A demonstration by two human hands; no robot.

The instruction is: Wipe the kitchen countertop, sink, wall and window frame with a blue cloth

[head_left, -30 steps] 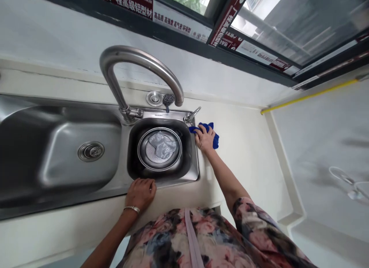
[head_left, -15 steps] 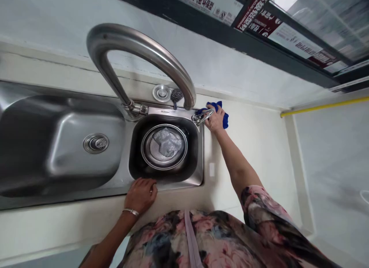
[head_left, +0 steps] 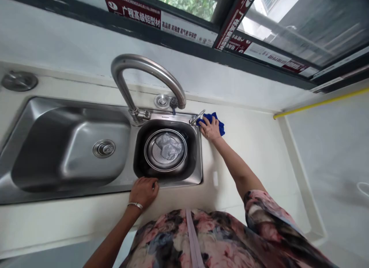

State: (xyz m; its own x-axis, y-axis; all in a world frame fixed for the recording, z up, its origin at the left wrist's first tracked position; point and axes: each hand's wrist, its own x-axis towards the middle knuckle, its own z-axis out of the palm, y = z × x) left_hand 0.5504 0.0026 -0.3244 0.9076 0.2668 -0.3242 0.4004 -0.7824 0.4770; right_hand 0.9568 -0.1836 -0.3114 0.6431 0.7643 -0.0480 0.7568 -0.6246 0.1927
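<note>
My right hand (head_left: 211,129) is closed on a crumpled blue cloth (head_left: 221,128). It is at the back right corner of the sink, against a small chrome fitting with a thin curved arm (head_left: 197,117). My left hand (head_left: 144,191) rests at the front rim of the double steel sink (head_left: 178,182). Its fingers are curled in, with nothing visible in them. In the right basin, a round steel pan (head_left: 146,151) holds a perforated steel strainer (head_left: 156,153). A crumpled silvery-grey mesh cloth (head_left: 169,147) lies on the strainer.
A tall curved faucet (head_left: 150,64) arches over the back of the sink. Behind the basin are a round steel drain plug (head_left: 162,101) and a steel-wool scrubber (head_left: 173,103). A round metal lid (head_left: 19,81) sits at far left. A yellow pipe (head_left: 319,103) runs along the right wall.
The view has shifted, showing more of the window and left counter. My right hand and the blue cloth remain by the chrome fitting, the hand slightly shifted around it. My left hand stays on the rim.
</note>
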